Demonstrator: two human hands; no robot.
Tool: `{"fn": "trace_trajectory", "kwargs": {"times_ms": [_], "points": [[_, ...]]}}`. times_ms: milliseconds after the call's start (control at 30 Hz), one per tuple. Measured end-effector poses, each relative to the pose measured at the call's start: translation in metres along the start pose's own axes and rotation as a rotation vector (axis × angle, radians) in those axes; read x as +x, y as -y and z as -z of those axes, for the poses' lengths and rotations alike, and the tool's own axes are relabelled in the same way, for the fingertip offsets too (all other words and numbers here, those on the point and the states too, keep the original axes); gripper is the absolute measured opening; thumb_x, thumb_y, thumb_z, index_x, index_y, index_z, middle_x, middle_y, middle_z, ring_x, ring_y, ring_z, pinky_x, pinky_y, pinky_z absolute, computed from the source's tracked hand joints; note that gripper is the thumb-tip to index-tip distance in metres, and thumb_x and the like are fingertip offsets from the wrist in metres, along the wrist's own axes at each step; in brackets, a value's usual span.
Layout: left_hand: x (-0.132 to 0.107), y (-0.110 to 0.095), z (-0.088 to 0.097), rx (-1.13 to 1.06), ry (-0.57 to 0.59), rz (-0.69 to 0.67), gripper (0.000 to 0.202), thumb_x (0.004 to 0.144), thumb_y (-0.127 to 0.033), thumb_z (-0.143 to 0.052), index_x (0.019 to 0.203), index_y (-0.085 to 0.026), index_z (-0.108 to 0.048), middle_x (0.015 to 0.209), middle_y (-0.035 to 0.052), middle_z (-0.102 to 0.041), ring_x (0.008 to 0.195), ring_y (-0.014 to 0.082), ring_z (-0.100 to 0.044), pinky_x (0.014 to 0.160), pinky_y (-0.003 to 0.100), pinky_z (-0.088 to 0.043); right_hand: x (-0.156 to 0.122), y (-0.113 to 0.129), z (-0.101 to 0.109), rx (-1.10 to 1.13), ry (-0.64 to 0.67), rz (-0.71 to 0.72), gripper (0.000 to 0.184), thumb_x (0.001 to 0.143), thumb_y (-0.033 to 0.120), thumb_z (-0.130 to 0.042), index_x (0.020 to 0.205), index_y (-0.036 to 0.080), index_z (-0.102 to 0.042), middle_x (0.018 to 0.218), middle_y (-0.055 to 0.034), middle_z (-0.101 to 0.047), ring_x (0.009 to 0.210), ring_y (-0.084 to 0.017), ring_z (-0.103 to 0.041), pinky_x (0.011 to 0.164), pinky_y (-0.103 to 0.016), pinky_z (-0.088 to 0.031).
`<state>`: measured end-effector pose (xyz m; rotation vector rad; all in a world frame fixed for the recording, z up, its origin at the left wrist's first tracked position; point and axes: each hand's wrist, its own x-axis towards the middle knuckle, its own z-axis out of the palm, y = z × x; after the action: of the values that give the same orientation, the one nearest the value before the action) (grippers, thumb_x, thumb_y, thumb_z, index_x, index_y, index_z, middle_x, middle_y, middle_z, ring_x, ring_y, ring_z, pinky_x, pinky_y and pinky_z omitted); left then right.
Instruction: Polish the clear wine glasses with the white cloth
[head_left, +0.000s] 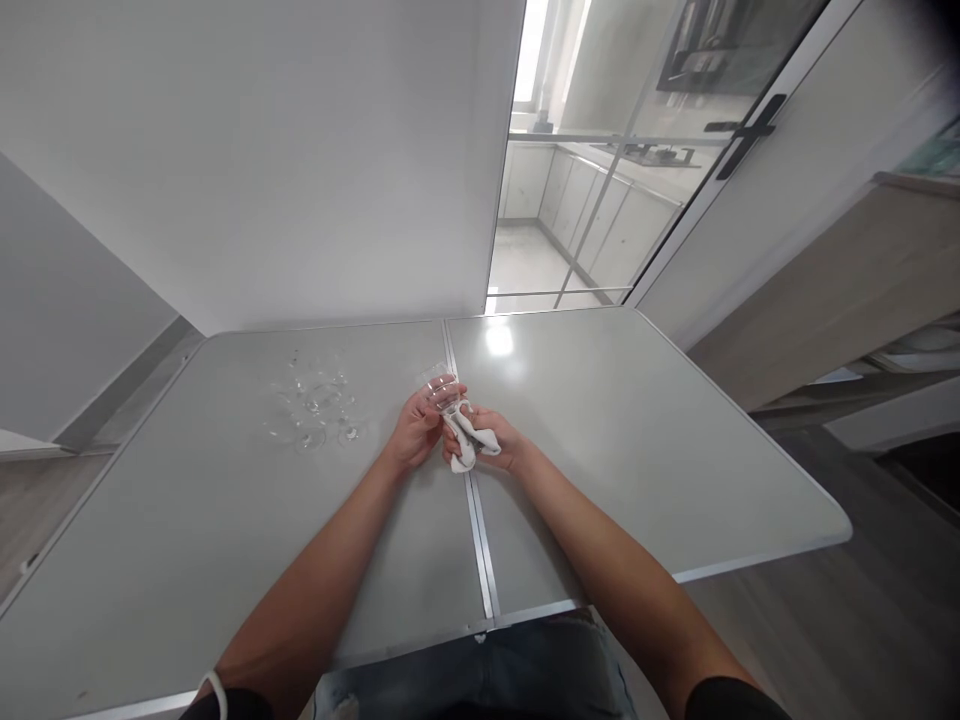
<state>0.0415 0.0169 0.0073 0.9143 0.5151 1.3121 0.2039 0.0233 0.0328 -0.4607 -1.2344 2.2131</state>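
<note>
My left hand is closed around the bowl of a clear glass, held tilted above the middle of the table. Against the lower end of that glass my right hand grips a white cloth, which is bunched up and hangs partly below the fingers. The two hands are close together, and the cloth hides part of the glass. To the left of my left hand, a group of several clear glasses is on the table; their outlines are faint and overlap.
The pale table has a metal seam down its middle. A white wall borders its far edge. Behind the far right edge is a glass-paned door with a black handle. Wooden shelving stands at right.
</note>
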Motion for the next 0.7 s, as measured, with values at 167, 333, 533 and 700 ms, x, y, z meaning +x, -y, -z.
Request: {"fn": "trace_trajectory", "kwargs": {"times_ms": [167, 333, 533, 700], "points": [[0.0039, 0.0025, -0.0050, 0.079, -0.091, -0.091, 0.072, 0.067, -0.049, -0.086, 0.127, -0.017, -0.063, 0.129, 0.0182, -0.066, 0.108, 0.0261, -0.069, 0.094, 0.036, -0.054, 0.0003, 0.0020, 0.0037, -0.328, -0.178, 0.052, 0.046, 0.084, 0.062, -0.060, 0.076, 0.017, -0.057, 0.066, -0.0021, -0.056, 0.059, -0.015, -0.051, 0.064, -0.031, -0.043], [0.0095, 0.0048, -0.0045, 0.172, -0.156, -0.178, 0.069, 0.068, -0.041, -0.088, 0.128, -0.017, -0.062, 0.129, 0.0177, -0.067, 0.113, 0.0250, -0.067, 0.101, 0.035, -0.050, 0.0007, -0.0005, 0.0064, -1.095, -0.604, 0.270, 0.027, 0.087, 0.045, -0.061, 0.084, 0.018, -0.061, 0.076, -0.0037, -0.060, 0.073, -0.018, -0.052, 0.068, -0.028, -0.037], [0.0022, 0.0007, -0.0002, 0.035, -0.060, -0.049, 0.075, 0.064, -0.047, -0.089, 0.128, -0.018, -0.064, 0.128, 0.0171, -0.067, 0.107, 0.0271, -0.070, 0.094, 0.035, -0.055, -0.0001, 0.0002, 0.0004, -0.422, -0.205, 0.115, 0.045, 0.083, 0.062, -0.063, 0.077, 0.017, -0.058, 0.071, -0.0030, -0.059, 0.064, -0.016, -0.054, 0.065, -0.030, -0.044], [0.0013, 0.0001, -0.0005, 0.031, -0.046, -0.025, 0.079, 0.062, -0.050, -0.088, 0.129, -0.018, -0.063, 0.128, 0.0173, -0.067, 0.105, 0.0275, -0.071, 0.092, 0.036, -0.056, 0.0013, -0.0015, 0.0004, -0.151, -0.077, 0.035, 0.049, 0.078, 0.066, -0.067, 0.079, 0.018, -0.057, 0.070, -0.0021, -0.058, 0.062, -0.016, -0.054, 0.065, -0.032, -0.046]]}}
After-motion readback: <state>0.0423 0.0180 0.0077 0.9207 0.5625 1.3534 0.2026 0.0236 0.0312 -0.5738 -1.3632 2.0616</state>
